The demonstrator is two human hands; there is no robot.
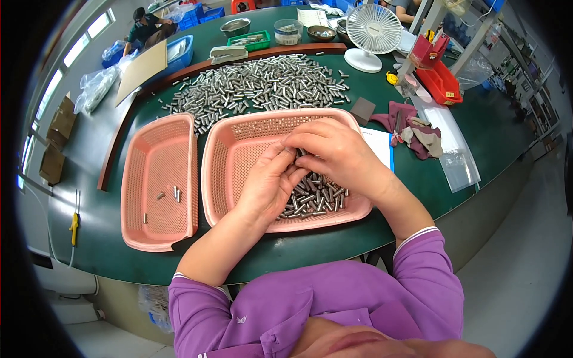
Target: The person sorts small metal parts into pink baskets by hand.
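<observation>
Both hands meet above the larger pink plastic basket (213, 192), fingertips close together. My left hand (270, 179) is closed, its thumb and fingers pinched. My right hand (334, 154) curls over from the right, its fingers also closed near the left fingertips. Whatever they hold is mostly hidden by the fingers; a little dark metal shows between them. Beneath the hands, a heap of small metal cylinders (319, 197) fills the basket's right part. To the left stands a narrower pink basket (158, 212) with several loose metal cylinders (176, 194) on its bottom.
Beyond the baskets, a wide pile of metal cylinders (256, 86) covers the green table (230, 271), bounded by a brown strip (179, 73). A white fan (365, 36), red bin (439, 83) and cloths (412, 128) stand right. A yellow-handled tool (74, 230) lies left. Another person (146, 30) sits far left.
</observation>
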